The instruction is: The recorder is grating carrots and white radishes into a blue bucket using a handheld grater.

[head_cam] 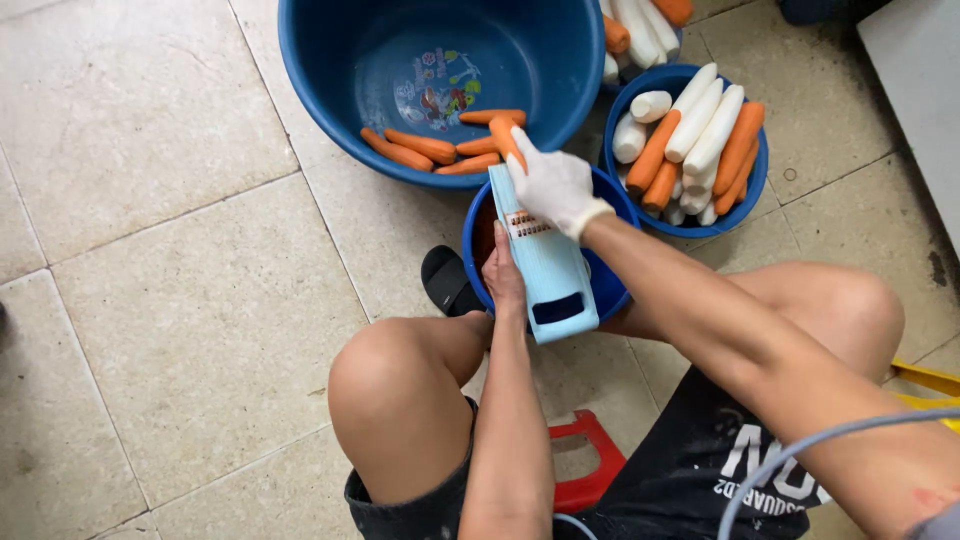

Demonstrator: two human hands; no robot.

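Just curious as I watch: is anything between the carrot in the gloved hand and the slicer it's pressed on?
Nothing visible. The gloved right hand presses the carrot straight onto the light-blue slicer, which the left hand steadies over the small blue bucket.

A large blue tub (320,80) sits on the pale tiled floor (150,250), with a colourful sticker on its bottom and several peeled carrots (430,148) lying loose along its near side. To its right, a smaller blue bowl (752,190) is heaped with white radishes (700,118) and more carrots mixed together. Behind that one, at the top edge, another bowl of the same mix (640,30) is partly cut off. A black sandal (447,280) rests on the tiles. A low red stool (590,460) shows underneath, and something yellow (925,380) juts in at the right.
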